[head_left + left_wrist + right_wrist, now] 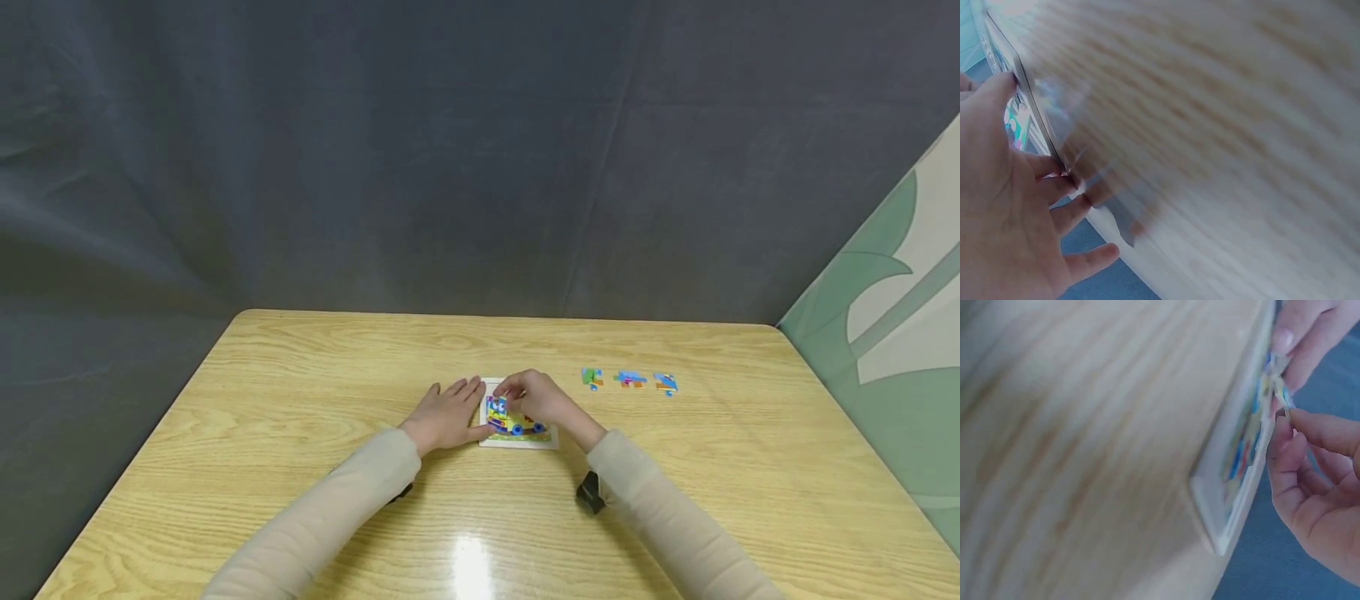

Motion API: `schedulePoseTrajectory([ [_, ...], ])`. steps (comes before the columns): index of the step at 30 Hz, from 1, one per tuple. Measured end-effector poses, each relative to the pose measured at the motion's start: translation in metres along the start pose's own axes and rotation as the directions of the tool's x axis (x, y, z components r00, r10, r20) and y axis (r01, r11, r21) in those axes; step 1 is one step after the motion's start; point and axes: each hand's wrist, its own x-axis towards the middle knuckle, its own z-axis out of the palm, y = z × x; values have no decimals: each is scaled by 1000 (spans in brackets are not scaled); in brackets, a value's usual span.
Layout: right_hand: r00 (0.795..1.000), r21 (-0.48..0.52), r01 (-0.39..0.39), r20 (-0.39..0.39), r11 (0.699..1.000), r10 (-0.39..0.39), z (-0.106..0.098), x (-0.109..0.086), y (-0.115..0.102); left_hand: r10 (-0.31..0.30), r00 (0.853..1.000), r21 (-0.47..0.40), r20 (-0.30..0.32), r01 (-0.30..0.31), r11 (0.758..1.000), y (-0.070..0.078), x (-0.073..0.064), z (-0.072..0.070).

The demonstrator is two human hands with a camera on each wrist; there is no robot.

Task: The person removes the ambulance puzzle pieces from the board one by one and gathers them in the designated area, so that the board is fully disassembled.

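A white-framed jigsaw board (519, 443) with a cartoon vehicle picture lies on the table between the two hands. My left hand (445, 415) rests at its left side with fingers spread, the thumb over the lower left corner. In the left wrist view its fingertips (1067, 181) are right at the board's edge. Above the upper part of the picture is my right hand (542, 397). Its thumb and forefinger pinch a small puzzle piece (1283, 397), seen edge-on in the right wrist view and partly hidden by the fingers.
Three loose puzzle pieces lie in a row to the right of the board: a green one (591, 377), a blue and pink one (631, 379) and a blue and brown one (665, 382). A dark curtain (450, 167) hangs behind the wooden table (337, 358).
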Motion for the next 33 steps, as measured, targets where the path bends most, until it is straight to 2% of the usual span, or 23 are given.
schedulePoseTrajectory([
  [10,1000,10,-8,-18,1000,9,-14,-5,-2,1,1000,11,-8,-1,1000,-1,1,2],
  [18,1000,101,-3,-9,995,4,-39,-20,6,-5,1000,-3,3,5,1000,-1,0,1],
  [28,993,156,-104,-47,982,113,-72,-42,28,13,1000,-50,5,-13,999,-3,0,2],
  [33,989,128,-121,-71,984,131,-87,-54,40,16,1000,-68,9,-16,998,-3,-1,0],
])
